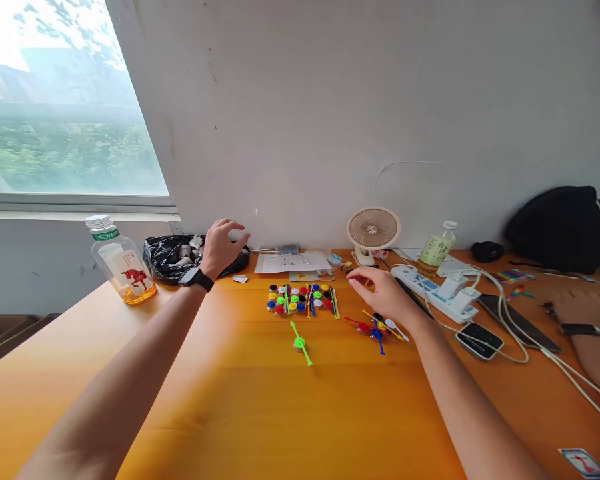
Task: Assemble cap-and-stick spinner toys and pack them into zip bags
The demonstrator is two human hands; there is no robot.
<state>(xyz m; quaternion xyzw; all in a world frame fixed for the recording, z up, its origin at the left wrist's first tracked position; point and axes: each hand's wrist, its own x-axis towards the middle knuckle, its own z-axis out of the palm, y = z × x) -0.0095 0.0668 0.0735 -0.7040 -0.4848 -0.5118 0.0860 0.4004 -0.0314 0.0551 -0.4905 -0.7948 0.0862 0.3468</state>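
Observation:
My left hand [224,248] is raised near the black plastic bag, its thumb and fingers curved apart around nothing. Above the table on the right hovers my right hand [384,295], fingers loosely stretched and holding nothing visible. Close below it lies a small cluster of arrow spinners: a red one [363,327], a blue one [379,337], a yellow one and a white one, with a black round piece partly hidden. A single green arrow spinner [299,343] sits between the hands, nearer to me. Behind it are rows of coloured round pieces [293,306] with thin coloured sticks [311,301] among them.
A large bottle [123,267] and the black plastic bag [165,260] stand left. Papers [293,262], a screwdriver [286,249] and a small fan [373,230] line the wall. To the right are a power strip [435,293], cables, a second bottle [437,250] and another person's hand [583,310].

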